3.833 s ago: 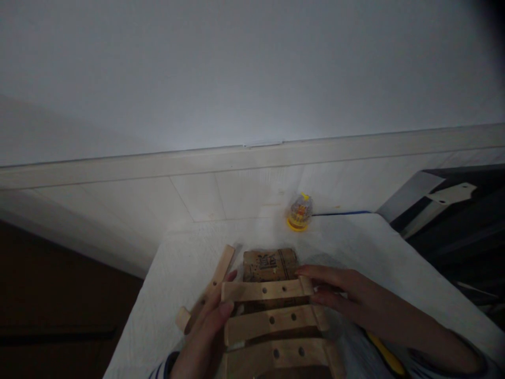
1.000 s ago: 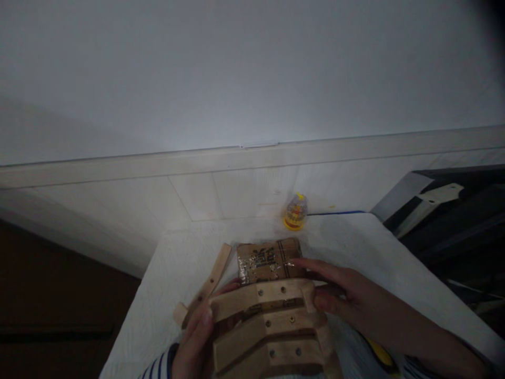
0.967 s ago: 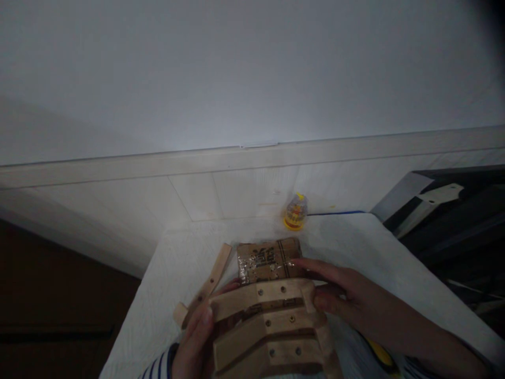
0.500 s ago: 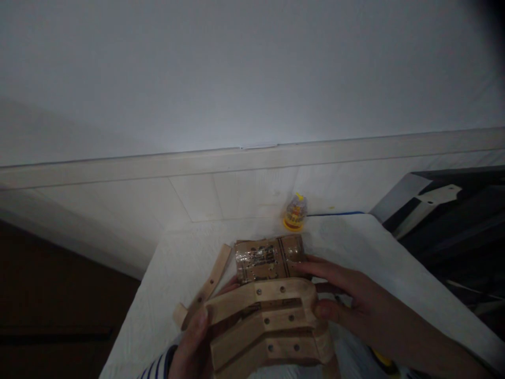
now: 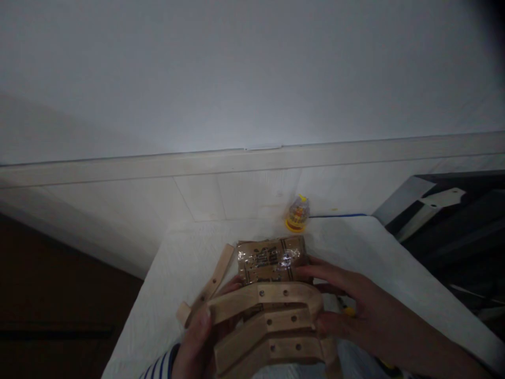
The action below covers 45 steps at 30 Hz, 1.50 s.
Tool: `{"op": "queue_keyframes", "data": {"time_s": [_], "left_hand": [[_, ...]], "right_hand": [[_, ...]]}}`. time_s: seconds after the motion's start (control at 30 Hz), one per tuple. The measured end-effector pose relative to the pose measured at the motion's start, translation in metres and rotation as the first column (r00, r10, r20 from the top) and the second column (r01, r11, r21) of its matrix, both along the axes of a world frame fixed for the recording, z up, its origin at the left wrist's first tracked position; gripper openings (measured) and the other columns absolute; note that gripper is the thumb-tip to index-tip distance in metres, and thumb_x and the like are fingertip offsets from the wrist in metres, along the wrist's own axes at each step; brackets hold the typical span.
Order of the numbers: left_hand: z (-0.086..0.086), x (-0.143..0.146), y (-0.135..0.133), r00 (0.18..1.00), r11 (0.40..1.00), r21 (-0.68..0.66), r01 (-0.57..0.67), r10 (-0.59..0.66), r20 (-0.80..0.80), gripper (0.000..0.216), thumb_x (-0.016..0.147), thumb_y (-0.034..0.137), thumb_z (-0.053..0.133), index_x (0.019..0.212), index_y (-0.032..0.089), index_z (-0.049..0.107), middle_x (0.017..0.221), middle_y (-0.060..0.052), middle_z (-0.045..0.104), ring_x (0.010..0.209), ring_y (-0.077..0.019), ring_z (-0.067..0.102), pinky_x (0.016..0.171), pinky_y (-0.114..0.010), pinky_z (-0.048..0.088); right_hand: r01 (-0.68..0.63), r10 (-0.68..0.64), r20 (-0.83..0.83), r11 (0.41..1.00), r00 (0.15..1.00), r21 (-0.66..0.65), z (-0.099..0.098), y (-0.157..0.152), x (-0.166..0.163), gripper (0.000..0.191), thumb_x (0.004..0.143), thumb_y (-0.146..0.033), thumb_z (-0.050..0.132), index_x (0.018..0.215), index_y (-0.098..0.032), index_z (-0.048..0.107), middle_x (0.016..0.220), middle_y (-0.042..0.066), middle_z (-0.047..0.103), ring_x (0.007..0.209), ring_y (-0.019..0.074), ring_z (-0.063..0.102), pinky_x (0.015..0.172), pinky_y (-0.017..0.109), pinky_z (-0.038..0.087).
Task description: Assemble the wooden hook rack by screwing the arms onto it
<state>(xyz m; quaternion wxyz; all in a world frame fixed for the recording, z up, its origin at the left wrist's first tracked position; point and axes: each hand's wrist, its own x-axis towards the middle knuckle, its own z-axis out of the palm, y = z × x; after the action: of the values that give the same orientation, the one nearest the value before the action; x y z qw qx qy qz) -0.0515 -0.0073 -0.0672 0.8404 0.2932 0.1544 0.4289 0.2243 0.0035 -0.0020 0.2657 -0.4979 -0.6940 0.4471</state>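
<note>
Three curved slats are already joined into one wooden slat assembly (image 5: 272, 321), with screw holes showing along the middle of each, so I'd judge the build partly done; one loose drilled strip (image 5: 215, 279) lies on the white table cover (image 5: 173, 263) just beyond your left hand (image 5: 195, 345), attached to nothing. You hold the assembly between both hands, low and close to you: left hand curled on the left end of the top slat, thumb on top; your right hand (image 5: 349, 313) half closed on the right end, fingers bent round it. Containers: taped cardboard packet (image 5: 272, 259) flat just past your fingertips, touching or nearly touching the top slat, sealed, contents not visible. Further out beyond your right hand, small clear dome on a yellow base (image 5: 298, 217), something yellow-orange inside, too small to identify
</note>
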Motion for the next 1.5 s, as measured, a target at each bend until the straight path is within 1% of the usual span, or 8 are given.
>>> {"op": "queue_keyframes", "data": {"time_s": [0.13, 0.3, 0.47, 0.63, 0.83, 1.03, 1.23, 1.5], "left_hand": [[-0.003, 0.0, 0.0, 1.0, 1.0, -0.018, 0.002, -0.001, 0.016, 0.052, 0.094, 0.05, 0.041, 0.137, 0.022, 0.048, 0.14, -0.01, 0.051, 0.129, -0.0309, 0.046, 0.11, -0.049, 0.03], [-0.004, -0.001, 0.0, 1.0, 1.0, -0.024, -0.004, 0.005, 0.028, 0.052, 0.094, 0.049, 0.04, 0.138, 0.021, 0.047, 0.141, -0.012, 0.049, 0.129, -0.0316, 0.045, 0.108, -0.047, 0.034], [0.0, 0.0, -0.002, 0.999, 1.0, -0.012, -0.009, 0.009, 0.034, 0.048, 0.094, 0.047, 0.042, 0.135, 0.022, 0.051, 0.138, -0.011, 0.053, 0.125, -0.03, 0.05, 0.105, -0.045, 0.037], [0.004, 0.001, -0.002, 1.0, 1.0, -0.005, 0.003, -0.003, 0.001, 0.05, 0.093, 0.049, 0.044, 0.136, 0.023, 0.05, 0.137, -0.01, 0.054, 0.127, -0.0303, 0.047, 0.107, -0.045, 0.036], [0.001, 0.0, -0.002, 1.0, 1.0, 0.0, -0.006, 0.006, -0.011, 0.048, 0.094, 0.049, 0.042, 0.133, 0.024, 0.053, 0.137, -0.008, 0.054, 0.132, -0.0312, 0.042, 0.113, -0.049, 0.025], [0.0, -0.002, -0.002, 1.0, 1.0, 0.008, -0.015, 0.015, -0.024, 0.049, 0.094, 0.048, 0.041, 0.136, 0.023, 0.049, 0.139, -0.009, 0.052, 0.13, -0.0319, 0.044, 0.113, -0.05, 0.027], [0.004, 0.003, 0.001, 0.999, 0.999, 0.031, -0.032, 0.033, -0.031, 0.048, 0.093, 0.047, 0.045, 0.133, 0.02, 0.052, 0.135, -0.01, 0.056, 0.128, -0.0326, 0.047, 0.113, -0.053, 0.024], [0.006, 0.008, 0.002, 0.997, 0.996, -0.067, -0.065, 0.062, -0.053, 0.046, 0.093, 0.047, 0.047, 0.128, 0.019, 0.057, 0.13, -0.011, 0.06, 0.124, -0.0323, 0.051, 0.11, -0.052, 0.03]], "right_hand": [[0.003, -0.003, -0.022, 1.0, 1.0, 0.007, -0.001, 0.001, 0.001, 0.053, 0.076, -0.047, 0.071, 0.125, -0.029, 0.059, 0.141, 0.007, 0.051, 0.125, 0.0301, 0.051, 0.102, 0.046, 0.044], [0.013, -0.013, -0.026, 1.0, 1.0, -0.023, -0.002, 0.002, 0.001, 0.053, 0.073, -0.044, 0.074, 0.123, -0.031, 0.061, 0.144, 0.007, 0.047, 0.125, 0.0312, 0.05, 0.103, 0.049, 0.042], [-0.007, 0.005, -0.071, 1.0, 0.997, -0.022, -0.008, 0.003, 0.002, 0.049, 0.075, -0.042, 0.074, 0.121, -0.032, 0.062, 0.145, 0.005, 0.046, 0.128, 0.0289, 0.047, 0.105, 0.047, 0.04], [-0.042, 0.044, -0.06, 0.998, 0.997, 0.038, -0.009, 0.005, 0.003, 0.046, 0.078, -0.041, 0.071, 0.122, -0.031, 0.062, 0.143, 0.005, 0.049, 0.127, 0.0283, 0.048, 0.106, 0.046, 0.039], [-0.062, 0.059, 0.04, 0.995, 0.997, 0.076, -0.007, 0.004, 0.004, 0.044, 0.081, -0.043, 0.067, 0.122, -0.03, 0.062, 0.141, 0.006, 0.051, 0.128, 0.03, 0.047, 0.105, 0.047, 0.04], [-0.075, 0.073, 0.025, 0.992, 0.997, 0.102, -0.007, 0.004, 0.005, 0.036, 0.085, -0.042, 0.062, 0.12, -0.033, 0.063, 0.144, 0.003, 0.048, 0.128, 0.0262, 0.048, 0.105, 0.043, 0.04], [-0.077, 0.076, 0.024, 0.996, 0.997, 0.034, -0.006, 0.007, 0.001, 0.032, 0.09, -0.041, 0.055, 0.119, -0.03, 0.063, 0.134, 0.004, 0.057, 0.121, 0.0245, 0.054, 0.097, 0.037, 0.048], [-0.074, 0.073, -0.018, 0.993, 0.997, -0.093, -0.006, 0.012, -0.002, 0.032, 0.091, -0.04, 0.05, 0.116, -0.025, 0.062, 0.116, 0.005, 0.066, 0.107, 0.0235, 0.061, 0.09, 0.037, 0.05]]}}
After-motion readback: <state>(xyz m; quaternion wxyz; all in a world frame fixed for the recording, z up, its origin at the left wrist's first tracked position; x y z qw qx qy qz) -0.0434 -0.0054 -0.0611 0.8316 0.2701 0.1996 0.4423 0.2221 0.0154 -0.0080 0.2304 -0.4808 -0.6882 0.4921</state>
